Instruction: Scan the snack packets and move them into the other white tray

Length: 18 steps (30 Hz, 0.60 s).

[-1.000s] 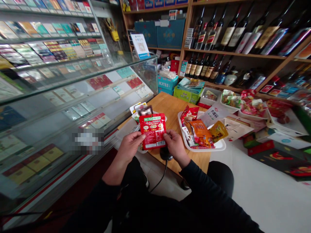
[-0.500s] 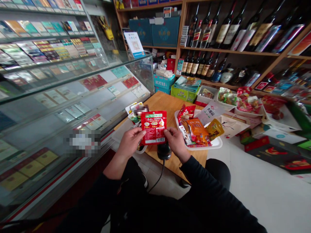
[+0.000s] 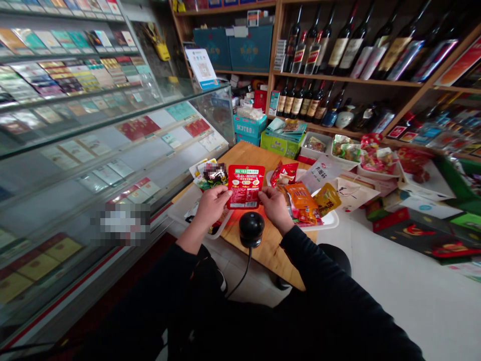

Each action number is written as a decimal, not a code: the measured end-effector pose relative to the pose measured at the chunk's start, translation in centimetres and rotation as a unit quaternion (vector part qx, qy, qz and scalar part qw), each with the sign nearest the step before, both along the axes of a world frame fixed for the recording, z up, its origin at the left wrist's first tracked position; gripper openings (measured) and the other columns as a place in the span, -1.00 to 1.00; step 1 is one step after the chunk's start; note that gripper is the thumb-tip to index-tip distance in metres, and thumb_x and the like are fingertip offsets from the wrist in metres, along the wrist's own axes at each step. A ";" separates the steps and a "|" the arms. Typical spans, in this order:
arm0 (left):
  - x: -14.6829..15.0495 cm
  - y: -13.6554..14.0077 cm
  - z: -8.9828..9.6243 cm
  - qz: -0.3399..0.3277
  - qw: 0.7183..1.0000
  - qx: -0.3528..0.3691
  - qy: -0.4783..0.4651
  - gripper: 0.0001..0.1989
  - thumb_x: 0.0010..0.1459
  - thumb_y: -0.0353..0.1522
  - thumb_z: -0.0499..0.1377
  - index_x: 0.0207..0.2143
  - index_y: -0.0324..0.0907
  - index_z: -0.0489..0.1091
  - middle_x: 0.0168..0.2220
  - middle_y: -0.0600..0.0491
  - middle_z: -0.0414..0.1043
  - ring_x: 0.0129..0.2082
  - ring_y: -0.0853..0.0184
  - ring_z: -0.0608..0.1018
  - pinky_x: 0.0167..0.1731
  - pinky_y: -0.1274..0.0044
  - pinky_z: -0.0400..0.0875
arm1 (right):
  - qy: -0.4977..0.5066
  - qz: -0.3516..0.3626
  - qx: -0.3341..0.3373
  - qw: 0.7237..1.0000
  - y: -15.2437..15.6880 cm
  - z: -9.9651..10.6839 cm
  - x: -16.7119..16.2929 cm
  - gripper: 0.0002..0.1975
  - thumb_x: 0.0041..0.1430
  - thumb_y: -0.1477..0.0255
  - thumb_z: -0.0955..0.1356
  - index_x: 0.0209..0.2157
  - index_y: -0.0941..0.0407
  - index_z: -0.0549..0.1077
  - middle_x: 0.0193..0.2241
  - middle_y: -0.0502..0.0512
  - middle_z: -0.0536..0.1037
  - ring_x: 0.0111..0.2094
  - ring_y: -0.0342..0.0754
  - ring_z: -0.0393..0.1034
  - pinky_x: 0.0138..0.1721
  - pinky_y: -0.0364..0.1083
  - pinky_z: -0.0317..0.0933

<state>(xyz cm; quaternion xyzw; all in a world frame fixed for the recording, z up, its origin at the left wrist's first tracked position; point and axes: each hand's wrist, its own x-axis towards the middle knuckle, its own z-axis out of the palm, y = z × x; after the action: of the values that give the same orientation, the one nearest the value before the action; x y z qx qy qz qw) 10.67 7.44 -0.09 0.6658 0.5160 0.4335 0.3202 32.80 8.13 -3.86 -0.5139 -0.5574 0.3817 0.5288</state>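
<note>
A red snack packet (image 3: 245,188) is held upright by its two lower sides, its printed back with a barcode facing me. My left hand (image 3: 212,206) pinches the left edge; my right hand (image 3: 275,206) pinches the right edge. Just below and nearer to me, a black round scanner (image 3: 251,229) with a cable stands on the wooden table (image 3: 240,248). Reddish light falls on the wood behind it. To the left is a white tray (image 3: 176,213) with some packets, partly behind my left hand. Right of the packet, another white tray (image 3: 332,220) holds several red, orange and yellow packets.
A glass display counter (image 3: 150,125) with flat boxes runs along the left. Behind the table are a green box (image 3: 280,144), blue boxes (image 3: 248,129) and shelves of bottles (image 3: 343,50). Open boxes of snacks (image 3: 345,150) and a black gift box (image 3: 417,233) lie to the right.
Both hands have moved the red packet slightly forward and up, away from me. The black scanner, partly covered before, now shows fully, with reddish light on the table. The view has shifted slightly.
</note>
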 end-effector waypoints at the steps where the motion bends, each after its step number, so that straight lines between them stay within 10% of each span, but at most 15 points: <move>1: 0.2 0.4 -0.2 0.000 1.000 0.005 0.010 -0.69 0.26 -0.12 0.15 -0.34 -0.18 0.48 -0.42 0.08 0.47 -0.42 0.32 0.44 -0.36 0.51 0.29 | -0.014 -0.005 0.000 1.000 0.2 -0.2 0.3 -0.75 0.17 0.21 0.35 -0.41 0.11 0.47 -0.51 0.01 0.50 -0.46 -0.08 0.33 -0.42 -0.13 0.20; 18: 0.9 3.1 -4.1 0.004 0.994 0.028 0.101 -0.72 0.27 -0.22 0.10 -0.40 -0.16 0.48 -0.43 0.07 0.48 -0.39 0.30 0.45 -0.30 0.48 0.27 | -0.101 -0.021 -0.034 0.994 0.9 -4.1 2.0 -0.75 0.16 0.27 0.35 -0.36 0.13 0.60 -0.45 0.02 0.58 -0.40 -0.07 0.39 -0.28 -0.11 0.22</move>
<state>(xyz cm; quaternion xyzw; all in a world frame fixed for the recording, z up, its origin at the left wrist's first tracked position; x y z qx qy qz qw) 11.57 10.51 -4.20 0.7131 0.5360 0.3790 0.2461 34.82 9.06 -7.96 -0.5793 -0.5838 0.3355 0.4594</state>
